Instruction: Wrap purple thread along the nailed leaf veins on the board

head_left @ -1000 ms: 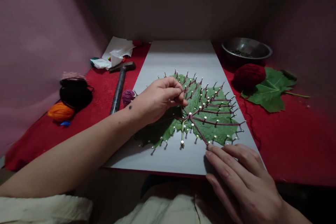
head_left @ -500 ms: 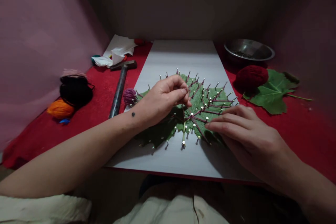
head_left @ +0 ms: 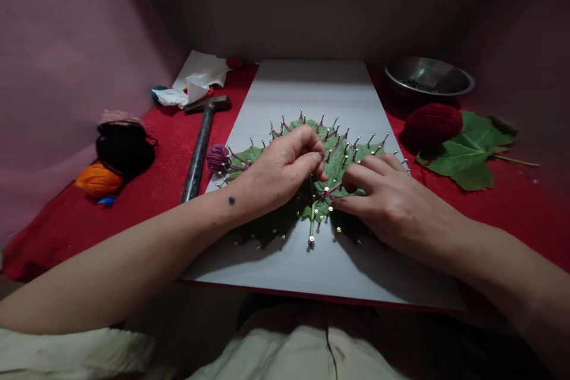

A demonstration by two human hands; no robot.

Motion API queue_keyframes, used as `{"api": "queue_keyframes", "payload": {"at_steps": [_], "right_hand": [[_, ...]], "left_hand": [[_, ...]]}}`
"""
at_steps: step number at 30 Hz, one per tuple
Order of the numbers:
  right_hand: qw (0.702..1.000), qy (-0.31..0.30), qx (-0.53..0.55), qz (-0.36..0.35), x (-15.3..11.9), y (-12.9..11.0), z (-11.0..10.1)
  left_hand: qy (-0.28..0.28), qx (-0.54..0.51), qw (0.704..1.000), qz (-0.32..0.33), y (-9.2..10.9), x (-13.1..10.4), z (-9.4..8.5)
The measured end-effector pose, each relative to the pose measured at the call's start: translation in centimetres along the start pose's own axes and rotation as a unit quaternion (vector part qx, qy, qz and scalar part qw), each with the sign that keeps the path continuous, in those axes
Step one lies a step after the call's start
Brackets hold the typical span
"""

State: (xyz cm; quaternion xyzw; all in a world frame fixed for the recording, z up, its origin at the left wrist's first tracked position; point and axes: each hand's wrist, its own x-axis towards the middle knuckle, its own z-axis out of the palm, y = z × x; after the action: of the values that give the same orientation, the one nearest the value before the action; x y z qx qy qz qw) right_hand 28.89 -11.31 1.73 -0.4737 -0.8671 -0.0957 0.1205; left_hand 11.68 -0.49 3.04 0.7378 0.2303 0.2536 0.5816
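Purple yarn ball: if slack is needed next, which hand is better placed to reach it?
Probably the left hand: the purple yarn ball lies near its wrist. The right hand is over the right side of the nail-studded leaf, farther off.

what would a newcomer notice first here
Likely the big green leaf studded with nails on the white board at centre, with the left hand and right hand over it. After that, perhaps the dark red yarn ball beside a loose leaf at right, and the hammer lying on the red surface at left.
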Motion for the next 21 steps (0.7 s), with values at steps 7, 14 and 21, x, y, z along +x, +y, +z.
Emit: {"api": "queue_keyframes", "payload": {"at_steps": [7, 14, 21], "right_hand": [[1.000, 0.020, 0.010, -0.003, 0.3, 0.6, 0.3], [0.991, 0.062, 0.113, 0.031, 0.2, 0.3, 0.9], [0.989, 0.065, 0.126, 0.041, 0.2, 0.2, 0.7]], "left_hand": [[0.001, 0.007, 1.000, 0.011, 0.5, -0.3, 0.1], [-0.003, 0.028, 0.999, 0.027, 0.4, -0.3, 0.0], [-0.010, 0.099, 0.995, -0.006, 0.6, -0.7, -0.5]]}}
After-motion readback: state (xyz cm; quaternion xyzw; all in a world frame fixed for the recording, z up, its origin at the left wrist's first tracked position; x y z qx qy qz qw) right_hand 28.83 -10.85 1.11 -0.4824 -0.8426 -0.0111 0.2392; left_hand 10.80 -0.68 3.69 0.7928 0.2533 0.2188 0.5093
